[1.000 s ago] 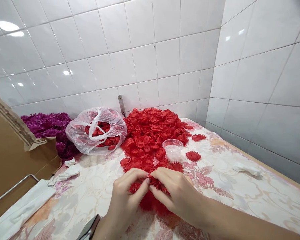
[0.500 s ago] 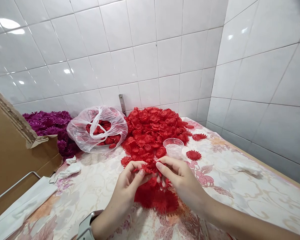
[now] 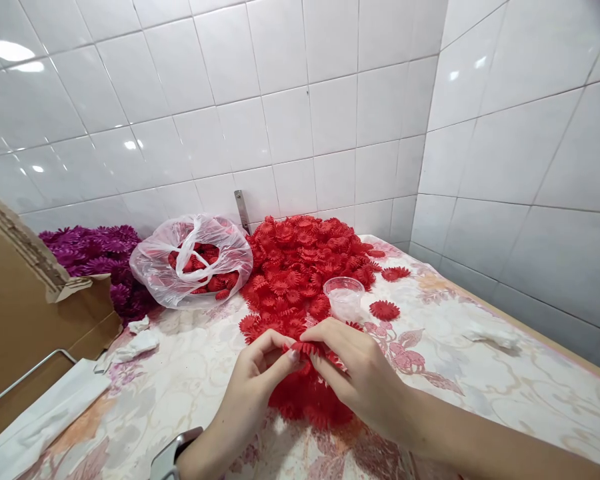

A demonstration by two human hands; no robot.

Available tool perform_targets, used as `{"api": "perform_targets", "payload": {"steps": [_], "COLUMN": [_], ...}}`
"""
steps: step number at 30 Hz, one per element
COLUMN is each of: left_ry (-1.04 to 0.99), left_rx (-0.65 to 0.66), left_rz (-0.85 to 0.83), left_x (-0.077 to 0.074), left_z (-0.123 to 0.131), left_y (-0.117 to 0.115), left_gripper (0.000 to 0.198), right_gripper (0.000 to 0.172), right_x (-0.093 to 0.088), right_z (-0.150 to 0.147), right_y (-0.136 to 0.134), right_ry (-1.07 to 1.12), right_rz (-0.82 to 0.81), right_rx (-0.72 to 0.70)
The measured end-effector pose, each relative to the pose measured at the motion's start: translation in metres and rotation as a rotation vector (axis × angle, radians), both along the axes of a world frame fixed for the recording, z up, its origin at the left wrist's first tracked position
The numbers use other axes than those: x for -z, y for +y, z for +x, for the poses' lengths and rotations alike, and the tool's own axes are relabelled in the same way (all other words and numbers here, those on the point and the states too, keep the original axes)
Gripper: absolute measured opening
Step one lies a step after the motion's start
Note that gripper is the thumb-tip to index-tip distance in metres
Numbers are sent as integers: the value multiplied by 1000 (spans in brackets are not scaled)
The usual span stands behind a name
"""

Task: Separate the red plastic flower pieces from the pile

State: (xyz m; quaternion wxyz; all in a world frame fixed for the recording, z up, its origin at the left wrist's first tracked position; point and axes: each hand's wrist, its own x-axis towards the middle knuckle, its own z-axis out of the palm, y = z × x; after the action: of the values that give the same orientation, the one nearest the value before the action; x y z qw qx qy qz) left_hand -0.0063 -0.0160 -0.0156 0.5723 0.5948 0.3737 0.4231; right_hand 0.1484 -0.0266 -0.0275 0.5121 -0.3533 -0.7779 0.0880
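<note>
Between my two hands is a small red fabric flower (image 3: 305, 348), held just above the table. My left hand (image 3: 263, 370) pinches its left edge with thumb and fingertips. From the right, my right hand (image 3: 355, 367) grips the same flower, its fingers curled over the petals. Under and in front of my hands lie more red flowers (image 3: 313, 403). Behind them rises a large heap of red flowers (image 3: 300, 257). Close to my right hand stands a clear plastic cup (image 3: 344, 298) with whitish contents that I cannot make out.
Left of the heap sits a tied clear plastic bag (image 3: 150, 267) of red pieces. Purple flowers (image 3: 90, 247) are piled behind a cardboard box (image 3: 55, 327). Crumpled white tissue (image 3: 137, 345) lies near the box. Tiled walls (image 3: 280, 127) border the floral tablecloth (image 3: 505, 387).
My right hand has turned and closed its fingers over the red flower, where before its thumb and fingers pinched at it. The view has shifted slightly.
</note>
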Motion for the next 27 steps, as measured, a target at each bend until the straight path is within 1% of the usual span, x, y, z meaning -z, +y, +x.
{"api": "perform_targets", "payload": {"steps": [2, 5, 6, 8, 10, 12, 14, 17, 18, 20, 24, 27], "left_ry": [-49, -136, -162, -179, -143, -76, -4, 135, 190, 287, 383, 373], "left_rx": [-2, 9, 12, 3, -51, -165, -289, -392, -408, -429, -415, -348], "left_rz": [-27, -103, -121, -117, -46, 48, 142, 317, 375, 461, 508, 523], "left_x": [1, 1, 1, 0, -1, -1, 0, 2, 3, 3, 2, 0], "left_z": [0, 0, 0, -1, -1, -2, -5, -8, -10, -11, -11, -10], "left_y": [-1, -2, -2, -2, 0, 2, 6, 12, 13, 15, 11, 6], "left_gripper": [15, 19, 20, 20, 21, 23, 21, 30, 32, 29, 17, 8], "right_gripper": [13, 10, 10, 10, 11, 13, 11, 10, 11, 14, 16, 18], "right_x": [-3, -8, -10, -12, -13, -13, -12, -10, -10, -10, -12, -13], "right_z": [-1, -2, -2, 0, 3, 5, 6, 5, 5, 5, 5, 5], "right_y": [-1, 0, 1, 6, 11, 14, 14, 12, 12, 12, 14, 13], "right_ry": [104, 358, 454, 642, 765, 756, 657, 514, 485, 441, 399, 363], "right_rz": [-217, -529, -599, -688, -707, -685, -672, -712, -737, -790, -844, -836], "right_rx": [-27, -88, -115, -152, -147, -126, -130, -152, -151, -147, -143, -113]}}
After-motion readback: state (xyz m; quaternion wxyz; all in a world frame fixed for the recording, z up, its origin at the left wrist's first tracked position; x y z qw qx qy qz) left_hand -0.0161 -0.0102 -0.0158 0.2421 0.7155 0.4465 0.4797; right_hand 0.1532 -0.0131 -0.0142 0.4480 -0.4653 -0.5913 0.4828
